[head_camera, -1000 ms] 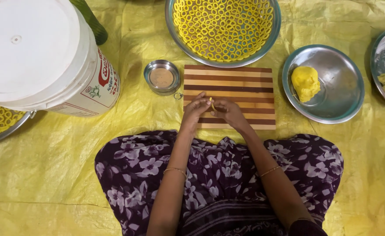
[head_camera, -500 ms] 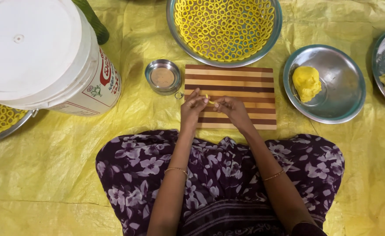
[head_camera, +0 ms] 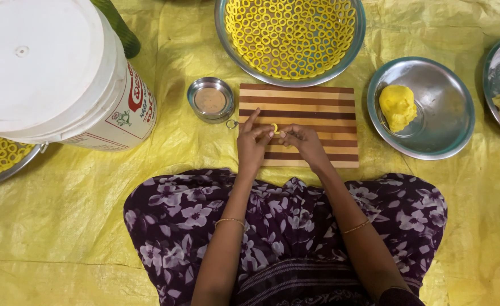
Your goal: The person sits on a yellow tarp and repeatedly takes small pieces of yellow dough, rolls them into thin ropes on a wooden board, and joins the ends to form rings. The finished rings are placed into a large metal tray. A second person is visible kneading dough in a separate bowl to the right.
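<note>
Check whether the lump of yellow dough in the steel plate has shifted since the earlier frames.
No. The dough lump sits in the same left part of its steel plate, right of the striped board.

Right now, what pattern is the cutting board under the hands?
Alternating light and dark brown wooden stripes on the cutting board, seen in the head view.

This is a home-style floor workspace for making snacks by hand. A person sits on a yellow plastic sheet spread over the floor. At twelve o'clock a steel basin holds yellow dough rings; a striped wooden cutting board lies at the centre, a steel plate with a dough lump at three o'clock, and a white lidded bucket at ten o'clock.
</note>
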